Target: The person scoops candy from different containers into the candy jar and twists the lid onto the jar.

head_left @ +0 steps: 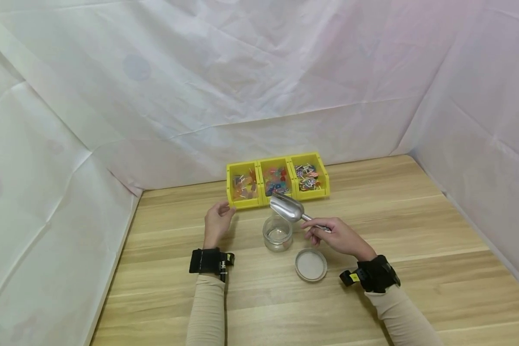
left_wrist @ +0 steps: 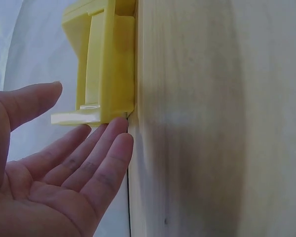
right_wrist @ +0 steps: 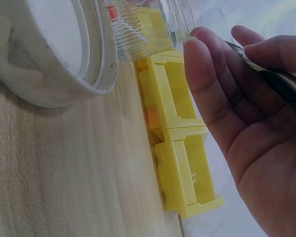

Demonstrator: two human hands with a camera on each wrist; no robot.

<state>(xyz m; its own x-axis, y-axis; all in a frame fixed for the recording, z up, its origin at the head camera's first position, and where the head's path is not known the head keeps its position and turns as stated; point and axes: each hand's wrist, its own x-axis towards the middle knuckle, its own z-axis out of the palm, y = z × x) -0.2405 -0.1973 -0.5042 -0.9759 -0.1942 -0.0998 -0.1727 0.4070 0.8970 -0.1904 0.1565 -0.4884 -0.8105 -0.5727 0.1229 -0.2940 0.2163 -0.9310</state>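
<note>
Right hand [head_left: 335, 236] holds a metal scoop [head_left: 287, 208] above an open glass jar [head_left: 278, 233]; left hand [head_left: 217, 222] rests flat by the yellow bins [head_left: 278, 180].

The right hand's fingers pinch the scoop's handle, and the bowl of the scoop reaches out to the left of that hand, over the jar's far rim and just in front of the middle bin. The jar stands on the table [head_left: 415, 230] just left of the right hand, and its lid [head_left: 311, 265] lies flat on the near side of the hand. The left hand is wide, fingers straight, with its fingertips [left_wrist: 119, 129] at the near left corner of the leftmost bin [left_wrist: 106, 64]. The three joined bins hold small coloured pieces.
</note>
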